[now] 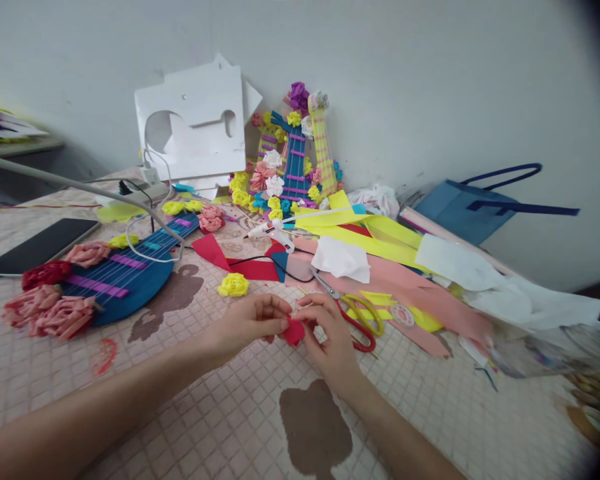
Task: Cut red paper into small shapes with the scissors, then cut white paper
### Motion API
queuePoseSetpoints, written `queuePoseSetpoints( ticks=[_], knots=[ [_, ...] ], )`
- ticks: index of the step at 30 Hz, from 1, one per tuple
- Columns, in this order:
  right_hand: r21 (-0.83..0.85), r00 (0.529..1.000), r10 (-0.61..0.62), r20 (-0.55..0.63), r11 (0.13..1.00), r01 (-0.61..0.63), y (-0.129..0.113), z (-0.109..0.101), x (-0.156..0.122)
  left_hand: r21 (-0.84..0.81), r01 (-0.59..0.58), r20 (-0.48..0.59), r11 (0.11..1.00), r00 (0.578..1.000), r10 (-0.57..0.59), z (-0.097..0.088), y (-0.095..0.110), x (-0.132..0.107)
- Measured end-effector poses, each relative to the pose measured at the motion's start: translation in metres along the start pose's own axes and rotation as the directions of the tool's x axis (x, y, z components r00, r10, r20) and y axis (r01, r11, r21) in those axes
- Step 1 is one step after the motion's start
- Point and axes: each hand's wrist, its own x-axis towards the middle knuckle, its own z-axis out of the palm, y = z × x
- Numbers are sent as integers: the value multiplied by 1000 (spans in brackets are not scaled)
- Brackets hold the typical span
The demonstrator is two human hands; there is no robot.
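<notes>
Between my two hands, above the table, is a small piece of red crepe paper [294, 331]. My left hand [260, 320] pinches its left side with thumb and fingers. My right hand [330, 340] grips its right edge, fingers bent around it. A yellow paper flower [233, 285] lies on the table just past my left hand. Red-handled scissors [363, 337] rest beside my right hand, their blades pointing away to the left. A white glue gun [273, 230] lies farther back, near a red paper strip [250, 269].
At left lies a blue paper guitar [125, 280] with pink flowers, beside a dark tablet [40, 247]. Decorated guitars [295, 160] and a white cut-out board [195, 127] lean on the wall. Pink paper [400, 273], yellow strips [385, 233] and a blue bag [470, 210] occupy the right.
</notes>
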Motion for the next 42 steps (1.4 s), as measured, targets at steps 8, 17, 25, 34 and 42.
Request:
queuePoseSetpoints(
  ticks=[8,17,25,34,42],
  knots=[
    [519,860,429,276,687,-509,4,7,1,83,-227,-110,970,966,235,2,-4,1],
    [569,800,540,262,583,-580,0,3,3,199,-342,36,918,939,342,-6,-4,2],
    [537,813,498,301,616,-576,1,-1,3,532,-433,161,728,895,416,-4,5,-4],
    [608,771,530,354,496,-620,-4,-1,3,523,-454,52,721,862,504,-1,4,-4],
    [557,798,528,291,584,-590,0,-1,3,574,-494,146,654,847,511,-2,3,-5]
  ],
)
